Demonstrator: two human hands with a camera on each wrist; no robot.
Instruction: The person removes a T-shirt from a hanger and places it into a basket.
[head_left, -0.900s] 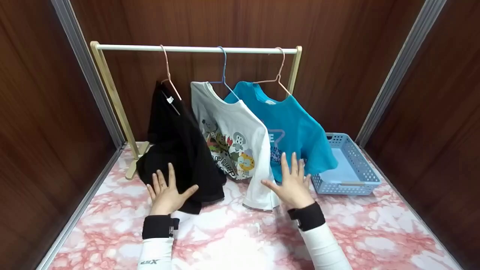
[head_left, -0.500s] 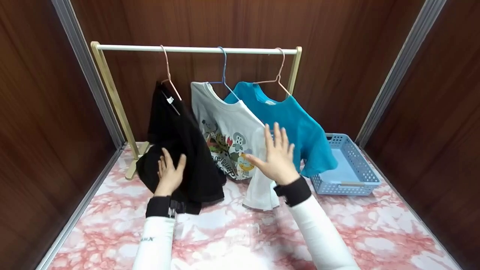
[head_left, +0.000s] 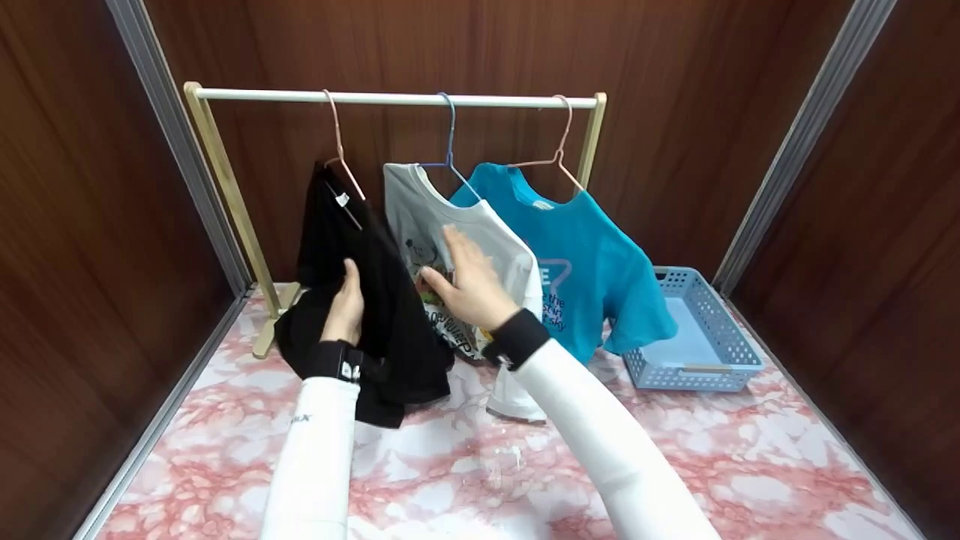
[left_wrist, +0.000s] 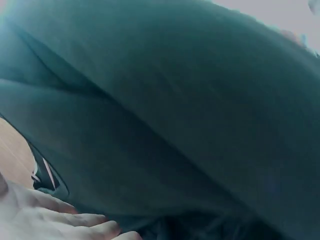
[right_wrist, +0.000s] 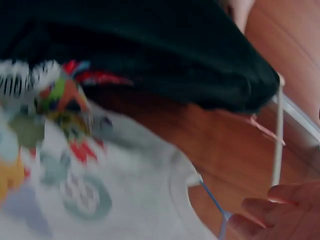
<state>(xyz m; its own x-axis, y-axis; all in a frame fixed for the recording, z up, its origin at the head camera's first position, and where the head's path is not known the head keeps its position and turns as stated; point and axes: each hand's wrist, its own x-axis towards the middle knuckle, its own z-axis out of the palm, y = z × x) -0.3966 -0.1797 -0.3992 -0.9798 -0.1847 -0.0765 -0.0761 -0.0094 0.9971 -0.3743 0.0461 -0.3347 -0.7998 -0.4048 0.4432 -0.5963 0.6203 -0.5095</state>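
A black garment (head_left: 375, 300) hangs at the left from a pink hanger (head_left: 339, 142). My left hand (head_left: 345, 309) is at its front with the thumb up; whether it touches the cloth I cannot tell. In the left wrist view its fingers (left_wrist: 65, 217) lie extended beside the dark cloth. A white printed shirt (head_left: 442, 202) hangs in the middle on a blue hanger (head_left: 450, 135). In front of it is my right hand (head_left: 472, 289), fingers extended and thumb apart, holding nothing. At the right a blue T-shirt (head_left: 600, 262) hangs on another pink hanger (head_left: 560, 150).
A rack with a white rail (head_left: 390, 97) and wooden legs (head_left: 232, 202) carries the hangers. Right of the shirts stands a light blue perforated basket (head_left: 694, 367). Brown panels (head_left: 840, 225) enclose the pink and white marbled surface (head_left: 450, 480).
Both hands have risen and reached further forward. My right hand has moved left, from the blue T-shirt across to the white shirt. My left hand has turned, thumb up, against the black garment's backdrop.
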